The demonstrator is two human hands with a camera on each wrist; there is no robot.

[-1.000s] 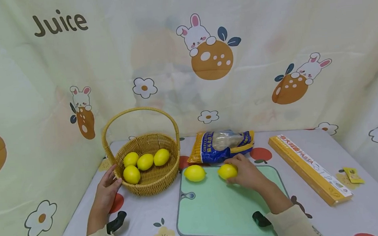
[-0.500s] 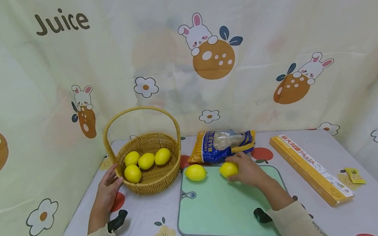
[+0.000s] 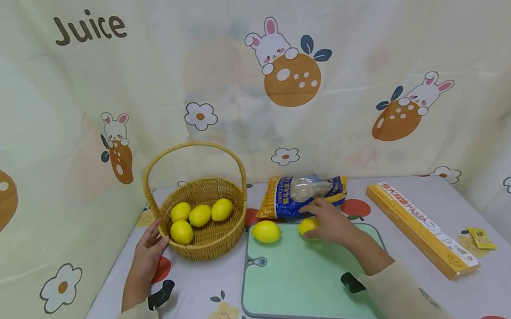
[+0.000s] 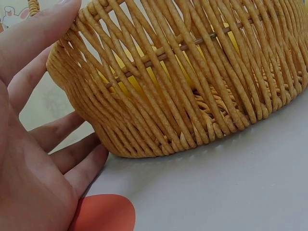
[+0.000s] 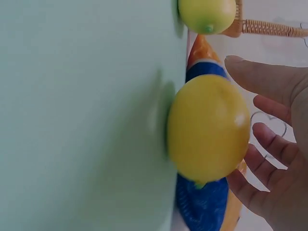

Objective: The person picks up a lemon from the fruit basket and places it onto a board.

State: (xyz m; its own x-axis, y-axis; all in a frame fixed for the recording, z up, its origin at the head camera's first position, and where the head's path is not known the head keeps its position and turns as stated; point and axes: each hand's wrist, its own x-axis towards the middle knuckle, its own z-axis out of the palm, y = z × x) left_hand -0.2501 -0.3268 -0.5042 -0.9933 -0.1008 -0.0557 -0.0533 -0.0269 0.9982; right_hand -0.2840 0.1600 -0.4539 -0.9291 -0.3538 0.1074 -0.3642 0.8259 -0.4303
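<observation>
My right hand [image 3: 333, 227] hovers around a lemon [image 3: 306, 227] at the back of the green cutting board [image 3: 293, 278]. In the right wrist view its thumb and fingers are spread apart beside the lemon [image 5: 208, 129], thumb clear of the skin, lower fingers overlapping the edge. A second lemon [image 3: 266, 232] lies on the board to the left. My left hand [image 3: 145, 259] touches the left side of the wicker basket [image 3: 208, 247], which has a tall handle and several lemons [image 3: 200, 215] inside. Close up, the left fingers lie fairly straight along the basket wall [image 4: 159, 101], thumb by the rim.
Behind the board lies a blue and yellow pasta bag [image 3: 288, 202]. A long orange pasta box [image 3: 421, 231] sits to the right, with a small yellow packet [image 3: 481, 238] beyond it. A printed cloth curtain [image 3: 226, 81] hangs behind the table.
My right hand has loosened from the lemon, its fingers lifting and spreading while the lemon stays on the board. The left hand keeps its place at the basket. The head view has shifted slightly.
</observation>
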